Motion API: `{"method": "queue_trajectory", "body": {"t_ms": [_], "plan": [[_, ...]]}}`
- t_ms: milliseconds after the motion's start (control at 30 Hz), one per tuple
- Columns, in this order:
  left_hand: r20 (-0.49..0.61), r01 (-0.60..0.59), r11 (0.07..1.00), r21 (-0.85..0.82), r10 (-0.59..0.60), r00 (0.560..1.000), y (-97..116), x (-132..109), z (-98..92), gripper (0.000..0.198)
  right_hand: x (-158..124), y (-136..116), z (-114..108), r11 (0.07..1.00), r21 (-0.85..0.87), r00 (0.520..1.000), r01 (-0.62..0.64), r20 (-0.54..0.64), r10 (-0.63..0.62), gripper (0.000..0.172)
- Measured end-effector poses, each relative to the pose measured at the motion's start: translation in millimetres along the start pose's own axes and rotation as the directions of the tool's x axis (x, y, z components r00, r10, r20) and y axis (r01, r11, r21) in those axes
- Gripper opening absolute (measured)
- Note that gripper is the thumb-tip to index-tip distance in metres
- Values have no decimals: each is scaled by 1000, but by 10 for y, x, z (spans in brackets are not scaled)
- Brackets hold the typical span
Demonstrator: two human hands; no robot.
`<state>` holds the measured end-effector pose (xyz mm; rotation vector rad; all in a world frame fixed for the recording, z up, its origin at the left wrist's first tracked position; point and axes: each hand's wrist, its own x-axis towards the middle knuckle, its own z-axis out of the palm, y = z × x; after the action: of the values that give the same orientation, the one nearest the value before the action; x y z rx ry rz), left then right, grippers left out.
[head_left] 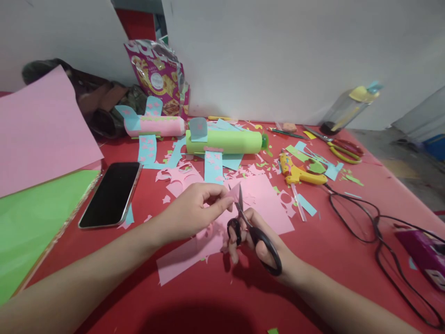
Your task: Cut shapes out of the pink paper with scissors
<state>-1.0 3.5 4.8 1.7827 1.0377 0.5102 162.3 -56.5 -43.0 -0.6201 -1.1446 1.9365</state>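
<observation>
Between the thumb and fingers of my left hand [198, 208] is a small piece of pink paper [234, 191]. My right hand [257, 236] grips black-handled scissors [255, 234], with thumb and fingers through the loops. The parted blades meet the pink piece's right side, close to my left fingertips. Under both hands lies a pink paper sheet [271, 204] strewn with scraps. Beyond it rests a green paper-covered tube [225, 142] with blue wing-like flaps. A similar pink tube [160, 126] with blue flaps lies behind to the left.
Left are a black phone [111, 195], large pink paper [41, 130] and green sheets [45, 222]. A yellow glue gun [299, 171], its cord [377, 222], more scissors [337, 146], a bottle [351, 109] and a purple power strip [420, 255] are right. A snack bag [158, 79] stands behind.
</observation>
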Motion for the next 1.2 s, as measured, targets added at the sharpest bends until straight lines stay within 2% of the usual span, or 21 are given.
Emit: {"method": "queue_trajectory", "body": {"t_ms": [233,567,700,1200], "plan": [[24,40,998,39,-41,999,13,-4,-35,27,-5,-44,31,999,-50,1000,0,-2,0,38],[-4,-19,1000,5,19,1000,-12,8,-3,33,-9,-24,24,999,-39,1000,-4,-17,3,37],[6,30,1000,5,-30,1000,-16,-8,-15,30,-1,-31,24,999,-53,1000,1,-9,-1,37],[76,5,976,216,-22,997,62,-20,-172,31,5,-59,46,998,-30,999,-53,-12,52,39]]}}
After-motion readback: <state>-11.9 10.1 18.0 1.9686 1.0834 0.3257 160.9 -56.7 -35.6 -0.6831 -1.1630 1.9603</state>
